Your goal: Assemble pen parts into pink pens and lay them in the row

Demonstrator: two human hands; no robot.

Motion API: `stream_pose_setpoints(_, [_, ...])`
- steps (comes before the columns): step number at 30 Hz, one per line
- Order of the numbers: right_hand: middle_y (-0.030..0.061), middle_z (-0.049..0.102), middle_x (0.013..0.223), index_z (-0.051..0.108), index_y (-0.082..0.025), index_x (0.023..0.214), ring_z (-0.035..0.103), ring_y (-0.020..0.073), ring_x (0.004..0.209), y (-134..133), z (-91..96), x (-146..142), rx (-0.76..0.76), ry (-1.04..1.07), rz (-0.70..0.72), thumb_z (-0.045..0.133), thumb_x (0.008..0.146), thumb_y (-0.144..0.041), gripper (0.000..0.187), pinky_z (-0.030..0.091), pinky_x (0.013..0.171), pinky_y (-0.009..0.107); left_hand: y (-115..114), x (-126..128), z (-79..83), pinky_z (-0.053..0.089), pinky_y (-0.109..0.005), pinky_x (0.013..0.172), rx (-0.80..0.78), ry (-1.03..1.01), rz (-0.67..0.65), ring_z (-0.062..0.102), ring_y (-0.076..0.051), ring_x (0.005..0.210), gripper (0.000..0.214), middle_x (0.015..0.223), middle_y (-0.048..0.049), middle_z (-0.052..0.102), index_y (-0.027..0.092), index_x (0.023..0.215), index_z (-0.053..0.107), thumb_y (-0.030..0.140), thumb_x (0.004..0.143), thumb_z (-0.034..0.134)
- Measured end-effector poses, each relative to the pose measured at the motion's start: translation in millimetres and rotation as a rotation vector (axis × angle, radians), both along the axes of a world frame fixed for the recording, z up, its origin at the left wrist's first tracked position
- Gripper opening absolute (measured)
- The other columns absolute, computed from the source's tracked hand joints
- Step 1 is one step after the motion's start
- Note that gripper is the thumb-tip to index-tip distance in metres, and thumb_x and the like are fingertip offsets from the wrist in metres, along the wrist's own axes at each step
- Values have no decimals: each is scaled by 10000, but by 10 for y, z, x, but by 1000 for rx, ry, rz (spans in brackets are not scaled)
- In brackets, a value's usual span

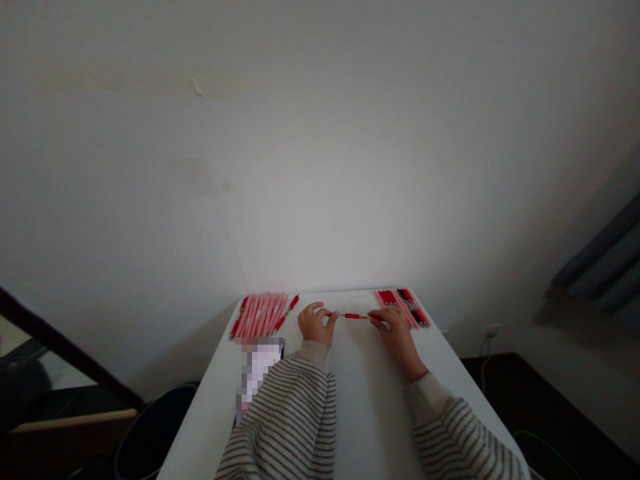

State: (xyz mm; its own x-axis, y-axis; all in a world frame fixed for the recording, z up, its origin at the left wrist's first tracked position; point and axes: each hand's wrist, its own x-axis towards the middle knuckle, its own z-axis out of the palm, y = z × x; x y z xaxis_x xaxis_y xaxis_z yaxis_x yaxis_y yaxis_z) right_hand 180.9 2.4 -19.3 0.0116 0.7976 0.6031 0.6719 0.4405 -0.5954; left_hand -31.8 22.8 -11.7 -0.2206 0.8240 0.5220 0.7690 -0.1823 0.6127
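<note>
Between my two hands a slim pen (352, 316) with red sections lies nearly level, just above or on the white table. The thumb and forefinger of my left hand (315, 325) pinch its thin left end, the other fingers loosely curled. My right hand (397, 333) is closed on the red right end, partly hiding it. To the left of my left hand is a row of pale pink pens or tubes (261, 316), with a red pen (287, 315) lying slantwise beside it. Just beyond my right hand lie more pink, red and black pens (411, 308).
A phone-like device (260, 370), blurred out, lies on the white table (367, 407) under my left forearm. The wall (320, 167) rises behind the table's far edge. A dark bin (155, 427) stands at the left, and a cable (484, 360) hangs from a socket at the right.
</note>
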Motion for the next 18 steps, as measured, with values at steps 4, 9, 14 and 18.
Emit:
stream_pose_setpoints(4, [72,670,908,709,-233,919,521,243,960,3,0,1,-3,1,7,538,869,-409,251,397,896,411,-2,11,-2,403,-433,952,19,-12,-2,579,-221,1019,177,1036,-53,669,218,654,698,380,722,676])
stream_pose_setpoints(9, [69,675,887,708,-236,924,520,243,951,17,-6,-4,-5,-3,34,545,865,-426,257,392,894,415,1,28,-13,407,-432,945,24,-28,-21,581,-217,1017,180,1024,-49,677,222,628,694,380,711,688])
stream_pose_setpoints(14, [65,678,880,710,-249,917,520,244,948,14,-2,-17,9,2,36,543,866,-423,247,391,891,419,-14,50,6,400,-437,951,10,-32,-31,574,-215,1017,189,1031,-47,675,225,628,695,388,723,676])
stream_pose_setpoints(18, [69,676,879,708,-240,911,518,247,942,0,15,-31,5,15,50,541,867,-424,252,389,890,426,-15,58,-6,396,-436,952,0,-35,-49,570,-212,1013,198,1032,-43,671,230,629,696,397,730,664])
